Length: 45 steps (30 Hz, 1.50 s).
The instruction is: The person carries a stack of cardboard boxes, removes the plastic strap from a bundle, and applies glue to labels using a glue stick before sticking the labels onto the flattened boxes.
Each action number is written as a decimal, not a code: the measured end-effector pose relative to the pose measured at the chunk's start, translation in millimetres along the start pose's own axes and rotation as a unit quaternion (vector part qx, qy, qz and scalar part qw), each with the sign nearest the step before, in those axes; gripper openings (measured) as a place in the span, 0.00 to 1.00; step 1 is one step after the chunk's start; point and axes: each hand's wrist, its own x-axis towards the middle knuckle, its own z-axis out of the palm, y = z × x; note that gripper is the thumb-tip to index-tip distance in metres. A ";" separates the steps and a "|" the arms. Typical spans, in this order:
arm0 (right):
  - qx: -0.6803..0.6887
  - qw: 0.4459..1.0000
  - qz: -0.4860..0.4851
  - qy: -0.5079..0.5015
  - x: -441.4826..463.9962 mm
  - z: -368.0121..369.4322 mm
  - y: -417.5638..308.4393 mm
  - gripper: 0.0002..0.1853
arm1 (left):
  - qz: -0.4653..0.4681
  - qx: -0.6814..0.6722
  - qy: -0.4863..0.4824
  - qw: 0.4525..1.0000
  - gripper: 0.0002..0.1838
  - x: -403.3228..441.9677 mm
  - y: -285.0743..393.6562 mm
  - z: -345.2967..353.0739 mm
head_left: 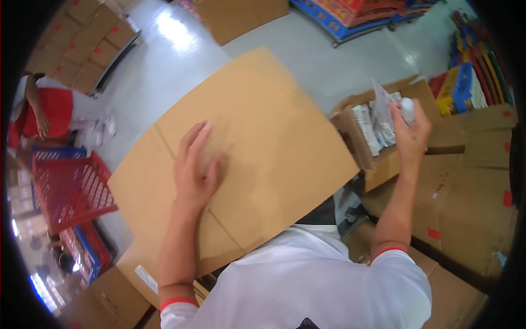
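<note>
Head view: left hand (pixel 196 164) rests palm down on a large cardboard panel (pixel 268 115), fingers loosely together, thumb spread away. Right hand (pixel 413 134) over an open carton (pixel 350 134) beyond the panel's right edge; fingers closed around a white cylinder (pixel 407 108). Paper slip (pixel 379 101) at the fingertips; cannot tell if pinched. White packets (pixel 366 130) inside carton. Red crate (pixel 68 192) left of panel.
</note>
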 end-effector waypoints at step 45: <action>0.506 0.808 0.093 -0.288 -53.6 217.2 -106.0 0.18 | 0.061 0.171 -0.173 0.968 0.36 -32.4 58.6 55.8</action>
